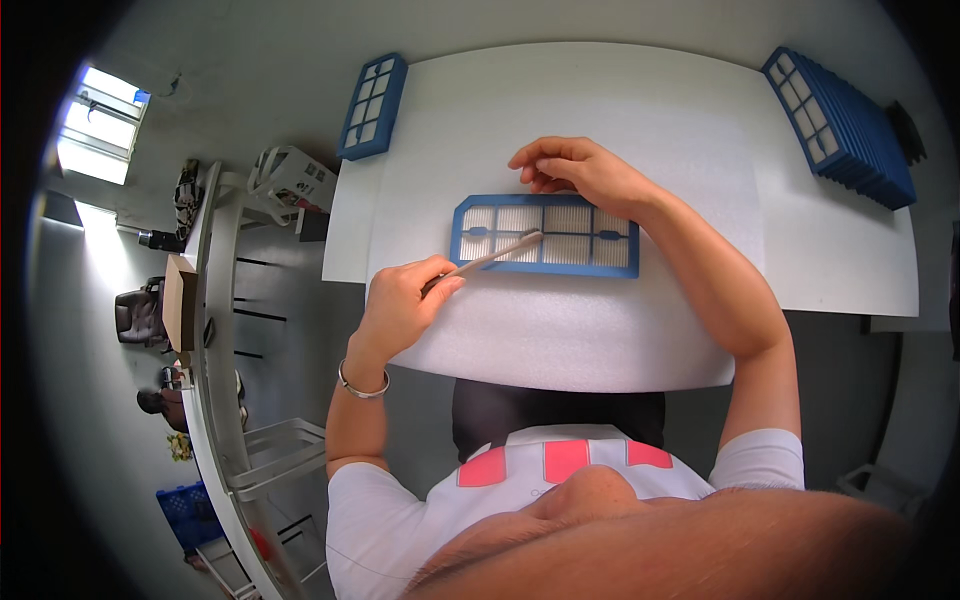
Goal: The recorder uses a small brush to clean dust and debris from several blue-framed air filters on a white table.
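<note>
A blue-framed pleated air filter (555, 268) lies flat on the white foam sheet in front of me. My left hand (411, 300) grips the dark handle of a slim brush like a toothbrush (499, 253), whose pale head rests over the middle of the filter. My right hand (581, 171) is at the filter's far edge, its fingers loosely curled above the sheet and holding nothing that shows. Whether its palm touches the frame cannot be told.
One more blue filter (373, 105) stands at the table's far left corner. A row of several blue filters (844, 127) fills the far right corner. The foam sheet (555, 337) hangs over the near edge. Further left are a long white bench, a white bag (292, 180) and a seated person.
</note>
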{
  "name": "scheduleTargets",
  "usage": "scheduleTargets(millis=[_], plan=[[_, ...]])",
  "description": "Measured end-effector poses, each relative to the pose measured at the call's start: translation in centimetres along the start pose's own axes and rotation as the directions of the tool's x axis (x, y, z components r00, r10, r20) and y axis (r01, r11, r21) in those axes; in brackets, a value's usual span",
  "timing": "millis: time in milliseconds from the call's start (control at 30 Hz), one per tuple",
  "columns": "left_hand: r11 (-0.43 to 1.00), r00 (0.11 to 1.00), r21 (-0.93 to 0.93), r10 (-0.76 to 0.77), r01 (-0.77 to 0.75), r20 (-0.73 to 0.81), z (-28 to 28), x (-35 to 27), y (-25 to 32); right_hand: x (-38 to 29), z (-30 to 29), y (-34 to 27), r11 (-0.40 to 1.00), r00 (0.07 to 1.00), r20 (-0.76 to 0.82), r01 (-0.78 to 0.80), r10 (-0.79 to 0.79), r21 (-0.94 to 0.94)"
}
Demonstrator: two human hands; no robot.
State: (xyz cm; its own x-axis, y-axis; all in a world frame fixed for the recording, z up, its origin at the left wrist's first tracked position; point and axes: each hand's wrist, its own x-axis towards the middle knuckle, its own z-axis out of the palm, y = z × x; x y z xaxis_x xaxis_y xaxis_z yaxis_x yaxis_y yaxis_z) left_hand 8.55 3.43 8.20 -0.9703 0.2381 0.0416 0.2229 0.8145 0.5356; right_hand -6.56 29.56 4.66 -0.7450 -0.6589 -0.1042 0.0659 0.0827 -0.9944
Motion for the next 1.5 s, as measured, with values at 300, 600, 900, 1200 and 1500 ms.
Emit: scheduleTargets(millis=[300, 600, 900, 1200, 1500], plan=[[0.990, 0.994, 0.134, -0.063, 0.050, 0.092, -1.5, 2.2, -1.5, -0.1, 0.3, 0.0, 0.999, 1.000, -0.012, -0.012, 0.012, -0.040], [0.990, 0.984, 0.123, -0.087, 0.068, 0.158, -2.7, 3.0, -1.6, 0.2, 0.2, 0.3, 1.000, 1.000, 0.004, -0.015, 0.015, -0.023], [0.968, 0.986, 0.238, -0.108, 0.076, 0.128, -3.4, 2.2, -0.7, 0.0, 0.5, 0.1, 0.996, 0.999, -0.028, -0.030, 0.028, -0.083], [0.976, 0.996, 0.215, 0.024, -0.042, 0.085, -1.9, 2.3, -0.1, 0.1, 0.3, 0.2, 0.997, 1.000, -0.004, 0.001, -0.001, -0.073], [0.988, 0.998, 0.146, -0.055, 0.049, 0.033, 0.8, 0.1, -0.7, 0.0, 0.1, 0.1, 0.999, 1.000, 0.017, 0.011, -0.011, -0.034]])
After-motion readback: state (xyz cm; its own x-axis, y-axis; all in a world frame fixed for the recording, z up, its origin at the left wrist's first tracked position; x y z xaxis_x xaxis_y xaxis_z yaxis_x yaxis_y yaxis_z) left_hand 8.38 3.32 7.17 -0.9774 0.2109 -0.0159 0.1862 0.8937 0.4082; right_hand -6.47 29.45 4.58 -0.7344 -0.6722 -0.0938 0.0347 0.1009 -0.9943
